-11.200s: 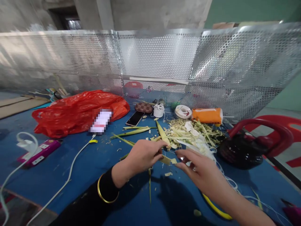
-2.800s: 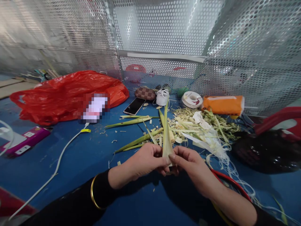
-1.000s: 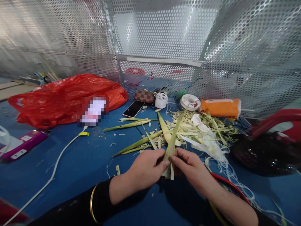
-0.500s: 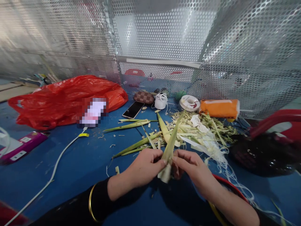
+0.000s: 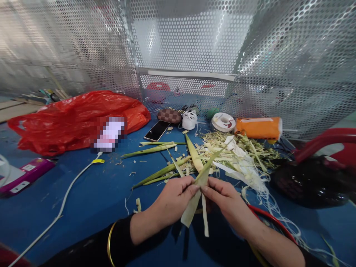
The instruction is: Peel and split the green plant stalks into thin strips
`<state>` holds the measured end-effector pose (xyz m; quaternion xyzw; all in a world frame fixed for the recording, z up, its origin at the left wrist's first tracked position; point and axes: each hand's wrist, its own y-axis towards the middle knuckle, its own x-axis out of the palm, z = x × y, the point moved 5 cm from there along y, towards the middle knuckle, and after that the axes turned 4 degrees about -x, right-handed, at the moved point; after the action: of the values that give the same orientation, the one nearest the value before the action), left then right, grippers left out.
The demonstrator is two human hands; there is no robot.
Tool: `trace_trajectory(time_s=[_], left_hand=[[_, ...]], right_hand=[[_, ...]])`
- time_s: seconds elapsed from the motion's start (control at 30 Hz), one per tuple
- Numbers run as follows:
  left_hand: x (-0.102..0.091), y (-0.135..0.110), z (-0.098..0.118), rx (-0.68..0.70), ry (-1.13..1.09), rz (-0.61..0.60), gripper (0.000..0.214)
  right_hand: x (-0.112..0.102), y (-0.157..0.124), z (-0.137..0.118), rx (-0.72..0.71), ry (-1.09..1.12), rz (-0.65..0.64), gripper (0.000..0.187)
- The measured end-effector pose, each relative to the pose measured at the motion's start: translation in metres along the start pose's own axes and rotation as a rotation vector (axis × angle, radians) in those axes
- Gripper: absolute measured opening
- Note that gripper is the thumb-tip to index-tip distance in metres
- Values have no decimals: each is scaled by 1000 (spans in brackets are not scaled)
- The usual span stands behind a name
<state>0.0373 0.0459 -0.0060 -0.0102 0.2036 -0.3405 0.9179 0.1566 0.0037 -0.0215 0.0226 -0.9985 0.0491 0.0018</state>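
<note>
A long, pointed pale-green leaf (image 5: 204, 173) is pinched between both hands above the blue table (image 5: 105, 200). My left hand (image 5: 174, 197), thumb on top, grips it near the middle. Close against it, my right hand (image 5: 227, 195) pinches the same leaf at its right edge. Below the fingers a broad piece of the leaf and a narrow pale strip (image 5: 205, 218) hang apart. Just beyond the hands lie a whitish-green leaf piece (image 5: 194, 154) and several longer green leaves (image 5: 161, 172).
A heap of shredded plant scraps (image 5: 244, 150) and tangled white string (image 5: 264, 191) lies right of centre. Behind stand a ribbon spool (image 5: 223, 121) and an orange packet (image 5: 258, 128). A black-and-red object (image 5: 308, 181) is at right; a red plastic bag (image 5: 69, 118) and phones are left.
The leaf's base has split, and a narrow strip now hangs apart from the broad piece. The leaf's tip has tilted to the right, while both hands stay close together.
</note>
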Motion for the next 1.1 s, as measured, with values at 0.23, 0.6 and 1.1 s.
trace_trajectory(time_s=[0.23, 0.6, 1.1], left_hand=[[0, -1, -2, -80, -55, -38, 28], [0, -2, 0, 8, 40, 21, 26], [-8, 0, 2, -2, 74, 58, 33]], right_hand=[[2, -2, -5, 67, 147, -45, 34], [-7, 0, -6, -71, -125, 93, 34], [-4, -5, -13, 55, 81, -16, 31]])
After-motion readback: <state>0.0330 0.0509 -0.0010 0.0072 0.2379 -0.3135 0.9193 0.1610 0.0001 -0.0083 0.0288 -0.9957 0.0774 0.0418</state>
